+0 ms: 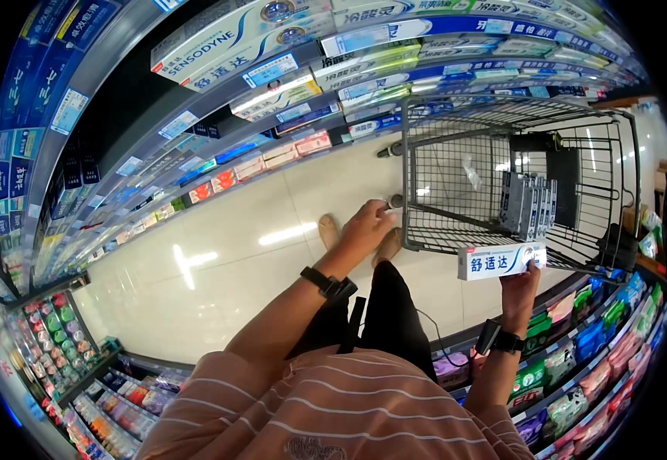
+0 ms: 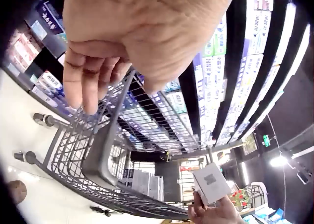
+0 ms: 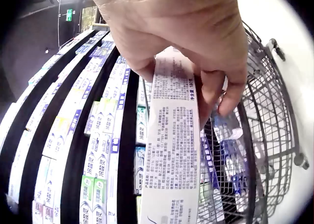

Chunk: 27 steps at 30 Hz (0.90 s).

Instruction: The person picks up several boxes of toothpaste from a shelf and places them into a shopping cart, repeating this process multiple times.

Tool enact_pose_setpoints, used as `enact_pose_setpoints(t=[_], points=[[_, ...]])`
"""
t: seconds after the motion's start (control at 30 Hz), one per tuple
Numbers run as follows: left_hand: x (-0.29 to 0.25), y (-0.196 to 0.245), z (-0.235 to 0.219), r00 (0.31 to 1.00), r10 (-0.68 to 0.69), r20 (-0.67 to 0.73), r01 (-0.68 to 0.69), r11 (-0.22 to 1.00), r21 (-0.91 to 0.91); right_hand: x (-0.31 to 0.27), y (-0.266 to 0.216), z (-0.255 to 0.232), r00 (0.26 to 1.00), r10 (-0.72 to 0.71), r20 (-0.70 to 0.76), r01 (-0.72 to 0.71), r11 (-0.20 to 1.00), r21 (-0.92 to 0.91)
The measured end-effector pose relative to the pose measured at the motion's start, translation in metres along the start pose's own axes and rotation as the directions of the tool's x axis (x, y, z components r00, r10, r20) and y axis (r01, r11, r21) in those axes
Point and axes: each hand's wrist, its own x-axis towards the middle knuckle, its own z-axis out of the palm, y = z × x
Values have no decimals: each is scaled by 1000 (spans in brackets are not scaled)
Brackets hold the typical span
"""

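My right hand point(image 1: 519, 295) grips a white toothpaste box point(image 1: 491, 263) with blue lettering, holding it up beside the cart's near side. In the right wrist view the box point(image 3: 172, 135) shows its printed text panel, thumb on one side and fingers on the other. My left hand point(image 1: 368, 232) holds nothing, its fingers loosely bent close to the end of the wire shopping cart point(image 1: 456, 144). From the left wrist, this hand point(image 2: 142, 37) hangs above the cart's handle point(image 2: 100, 157). Several boxes point(image 1: 529, 205) stand packed together inside the cart.
Shelves of toothpaste boxes point(image 1: 372, 73) line the far side of the aisle. Low shelves with bagged goods point(image 1: 571, 353) run along the near right. Pale tiled floor point(image 1: 234, 245) lies between, with my feet on it close to the cart's wheels.
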Motion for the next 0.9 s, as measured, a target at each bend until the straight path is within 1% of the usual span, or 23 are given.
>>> enact_pose_setpoints(t=[0.03, 0.07, 0.13, 0.17, 0.23, 0.27, 0.3, 0.33, 0.37, 0.43, 0.47, 0.5, 0.53, 0.6, 0.67, 0.7, 0.73, 0.77, 0.8, 0.87, 0.9], points=[[-5, 10, -7, 999, 39, -10, -39, 999, -7, -6, 1, 15, 999, 10, 30, -10, 1000, -19], [-12, 21, -13, 997, 80, 21, -79, 995, -61, -5, 7, 28, 999, -9, 46, 10, 1000, -16], [-26, 50, -28, 983, 165, 74, -151, 974, -171, -7, 16, 59, 990, -34, 139, 47, 994, -97], [-31, 61, -33, 964, 250, 90, -235, 960, -150, -6, 20, 73, 990, -10, 140, 28, 991, -130], [-40, 79, -43, 903, 410, 127, -398, 910, -113, -4, 31, 104, 988, 6, 156, 20, 986, -167], [-45, 87, -48, 888, 434, 152, -425, 901, -86, -3, 36, 122, 986, 14, 167, 18, 982, -189], [-49, 96, -54, 871, 458, 179, -455, 889, -60, -4, 40, 136, 974, 17, 226, 28, 981, -193], [-52, 102, -59, 852, 481, 205, -485, 874, -36, -3, 45, 145, 974, 35, 222, 12, 979, -204], [-55, 105, -65, 830, 515, 213, -546, 829, 122, -3, 50, 156, 972, 33, 233, 11, 982, -187], [-60, 104, -74, 853, 481, 200, -516, 834, 196, -10, 57, 192, 960, 27, 277, 15, 989, -147], [-64, 103, -78, 863, 465, 197, -502, 834, 231, -11, 60, 203, 971, 26, 237, 4, 992, -127], [-65, 97, -81, 862, 487, 140, -507, 839, 198, -12, 63, 212, 967, 32, 253, -2, 993, -118], [-65, 98, -89, 864, 490, 118, -504, 834, 225, -15, 65, 219, 966, 37, 257, -9, 994, -112], [-69, 100, -106, 860, 505, 80, -509, 834, 213, -18, 68, 230, 955, 59, 290, -20, 991, -135], [-72, 105, -129, 859, 509, 65, -512, 856, 70, -31, 61, 255, 933, 47, 357, -12, 995, -99], [-77, 110, -141, 881, 467, 80, -468, 883, 4, -34, 56, 262, 916, 74, 394, -38, 994, -99], [-81, 114, -154, 900, 426, 94, -422, 905, -55, -43, 48, 277, 907, 49, 418, -7, 995, -102], [-84, 111, -163, 905, 414, 102, -402, 908, -119, -37, 47, 275, 894, 49, 445, 3, 993, -116], [-86, 110, -170, 931, 350, 101, -323, 921, -218, -30, 47, 275, 880, 54, 472, 8, 992, -130], [-95, 107, -184, 972, 200, 125, -134, 906, -402, -33, 38, 287, 881, 5, 473, 76, 985, -153], [-94, 104, -192, 966, 209, 150, -138, 914, -381, -35, 33, 292, 863, 14, 505, 94, 978, -187]])
